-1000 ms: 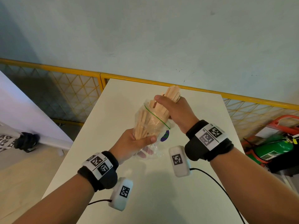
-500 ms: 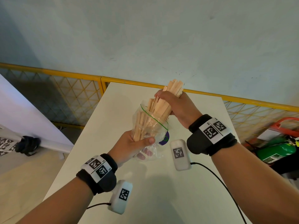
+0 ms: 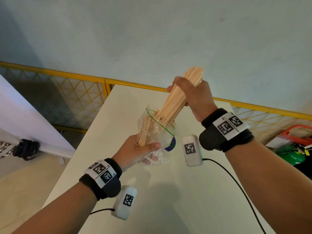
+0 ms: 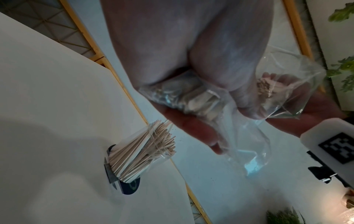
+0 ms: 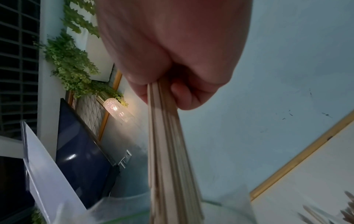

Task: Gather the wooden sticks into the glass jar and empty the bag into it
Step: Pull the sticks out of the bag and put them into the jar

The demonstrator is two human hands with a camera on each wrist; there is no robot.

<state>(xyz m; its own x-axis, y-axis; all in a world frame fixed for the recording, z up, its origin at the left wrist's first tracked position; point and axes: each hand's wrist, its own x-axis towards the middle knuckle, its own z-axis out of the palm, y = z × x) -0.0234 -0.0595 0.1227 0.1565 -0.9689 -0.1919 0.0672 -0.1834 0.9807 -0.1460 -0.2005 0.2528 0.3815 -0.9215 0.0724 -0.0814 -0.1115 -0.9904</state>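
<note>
My left hand (image 3: 146,149) grips the lower part of a clear zip bag (image 3: 157,132) with a green seal line, held above the white table; wooden sticks still stand inside it. My right hand (image 3: 187,93) grips a thick bundle of flat wooden sticks (image 3: 177,102), tilted up to the right, with its lower ends still in the bag's mouth. In the left wrist view the glass jar (image 4: 141,154), full of thin sticks, stands on a dark round coaster near the table's far edge. The bag hides the jar in the head view. The right wrist view has the bundle (image 5: 170,151) running down from my fingers.
The white table (image 3: 168,200) lies under both arms, and cables run from the wrist cameras. A yellow mesh fence (image 3: 76,92) runs behind the table. A green cylinder (image 3: 290,156) on a red frame stands at the right. A white board (image 3: 25,112) leans at the left.
My right hand has lifted the stick bundle up and to the right, farther out of the bag. My left hand has kept its hold on the bag in about the same place.
</note>
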